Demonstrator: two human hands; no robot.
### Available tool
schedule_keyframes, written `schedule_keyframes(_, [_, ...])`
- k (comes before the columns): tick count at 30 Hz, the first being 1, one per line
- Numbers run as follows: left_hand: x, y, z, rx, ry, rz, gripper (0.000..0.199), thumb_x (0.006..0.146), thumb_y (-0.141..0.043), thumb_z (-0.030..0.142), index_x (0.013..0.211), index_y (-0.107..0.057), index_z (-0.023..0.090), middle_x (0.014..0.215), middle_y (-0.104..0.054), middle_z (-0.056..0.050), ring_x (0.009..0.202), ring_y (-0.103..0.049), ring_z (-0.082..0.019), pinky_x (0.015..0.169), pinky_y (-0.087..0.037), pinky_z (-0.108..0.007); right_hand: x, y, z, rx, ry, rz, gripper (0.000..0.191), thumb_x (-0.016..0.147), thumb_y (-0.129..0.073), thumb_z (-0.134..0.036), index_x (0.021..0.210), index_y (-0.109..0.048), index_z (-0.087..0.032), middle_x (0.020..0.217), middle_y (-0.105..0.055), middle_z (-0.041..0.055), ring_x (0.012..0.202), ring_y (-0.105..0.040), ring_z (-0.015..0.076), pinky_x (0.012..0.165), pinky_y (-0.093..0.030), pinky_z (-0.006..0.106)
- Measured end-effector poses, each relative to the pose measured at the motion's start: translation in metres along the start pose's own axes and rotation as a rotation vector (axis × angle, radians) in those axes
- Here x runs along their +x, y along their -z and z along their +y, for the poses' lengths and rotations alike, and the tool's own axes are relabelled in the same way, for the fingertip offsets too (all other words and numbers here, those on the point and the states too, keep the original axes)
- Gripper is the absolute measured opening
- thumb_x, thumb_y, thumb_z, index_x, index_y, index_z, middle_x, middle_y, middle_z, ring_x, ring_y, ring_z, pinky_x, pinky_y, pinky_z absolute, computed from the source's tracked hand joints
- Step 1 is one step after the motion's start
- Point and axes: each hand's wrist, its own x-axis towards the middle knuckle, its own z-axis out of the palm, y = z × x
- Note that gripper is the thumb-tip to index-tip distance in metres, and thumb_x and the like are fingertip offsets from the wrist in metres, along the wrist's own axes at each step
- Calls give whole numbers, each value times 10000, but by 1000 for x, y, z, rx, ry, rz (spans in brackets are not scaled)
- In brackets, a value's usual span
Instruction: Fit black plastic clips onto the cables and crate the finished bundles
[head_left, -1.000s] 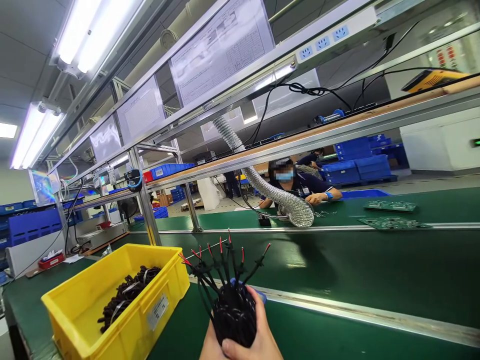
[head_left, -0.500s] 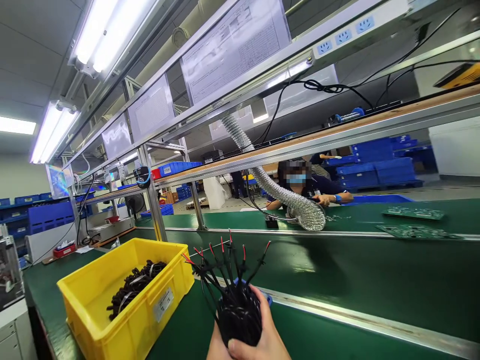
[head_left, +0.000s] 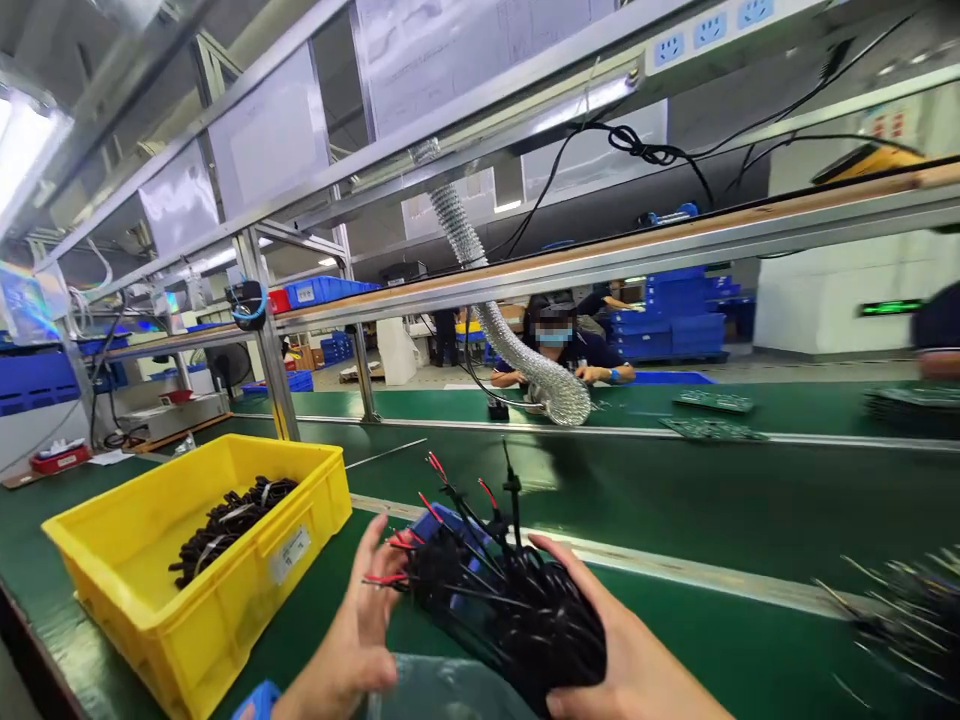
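- Bundle of black plastic-sheathed wires with red tips, between the fingers of both hands.
- Bright yellow rectangular plastic bin, left of the left fingers.
- Dark green flat conveyor belt, beyond the fingertips.

R hand cut off by bottom edge; palm side hidden under the cable bundle. L hand motion-blurred, wrist runs out of frame. Blue item just left of L wrist: mostly cropped, can't ID. Blue part behind bundle mostly covered. Wire pile far right of R hand: blurred, cut by edge. Bin label unreadable.
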Motion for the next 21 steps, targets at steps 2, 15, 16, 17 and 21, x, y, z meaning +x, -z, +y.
schedule_keyframes(2, [-3,-3,12,-87,-97,98,1006,494,-667,680,1341,-258,320,1355,-407,-55,1291,-286,-288,1039,-259,-381,-15,19,12,-135,-57,30,963,457,-607,-113,1361,-315,-272,1221,-563,34,1078,-535,272,921,-395,322])
schedule_keyframes(15, [80,-60,-44,664,290,-645,86,632,-632,238,687,-678,190,631,-621,25,607,-527,-131,565,-375,-211,-43,46,46,-848,-324,84,878,536,-600,-174,1367,-322,-213,1295,-501,76,1111,-510,270,872,-405,350])
schedule_keyframes(16, [82,-59,-51,651,309,-644,91,615,-636,218,693,-675,191,628,-613,29,605,-524,-128,562,-377,-208,-42,46,49,-859,-317,74,871,541,-605,-173,1365,-326,-212,1280,-514,82,1103,-513,273,868,-403,353])
schedule_keyframes(17, [83,-57,-57,635,330,-642,113,594,-643,197,703,-670,188,627,-603,32,604,-521,-125,561,-380,-208,-40,46,51,-868,-309,60,866,545,-612,-172,1363,-330,-213,1264,-526,85,1098,-514,276,867,-400,356])
schedule_keyframes(21, [83,-48,-73,531,417,-617,273,500,-697,154,763,-627,167,645,-560,40,636,-542,-130,588,-419,-227,-36,48,54,-894,-297,-22,902,548,-651,-180,1379,-302,-215,1258,-518,104,1101,-500,287,864,-398,368])
